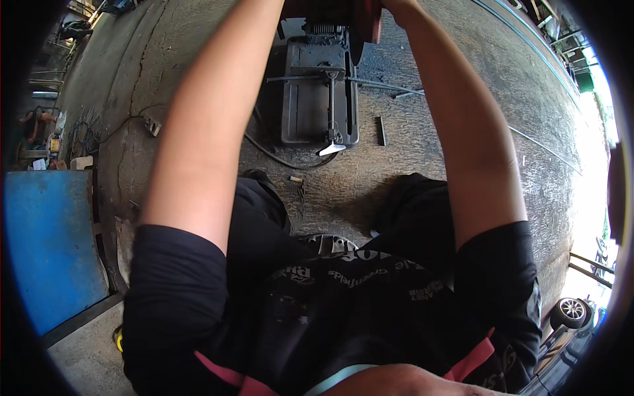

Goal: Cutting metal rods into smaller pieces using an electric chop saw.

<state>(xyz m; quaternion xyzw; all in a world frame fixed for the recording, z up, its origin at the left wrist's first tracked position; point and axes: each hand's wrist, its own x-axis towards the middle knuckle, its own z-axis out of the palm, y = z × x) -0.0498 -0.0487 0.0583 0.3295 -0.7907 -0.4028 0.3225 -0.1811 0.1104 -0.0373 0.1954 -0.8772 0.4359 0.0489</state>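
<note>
A cut-off saw with a dark metal base [290, 119] stands on the floor in front of me, between my forearms. Its red guard [367, 20] and the dark blade [356, 49] show at the top edge. A thin metal rod [376, 84] lies across the base at the vise [331, 82], with a pale crank handle [330, 149] at the near end. My left arm reaches past the top edge, so its hand is out of sight. Of my right hand [398, 5] only the wrist end shows, beside the red guard; its fingers are hidden.
A black cable [277, 158] curves round the saw's near left corner. One short dark metal piece [381, 131] lies right of the base. Long rods [545, 146] lie farther right. A blue panel [53, 244] stands at left, and a car wheel [570, 311] shows at lower right.
</note>
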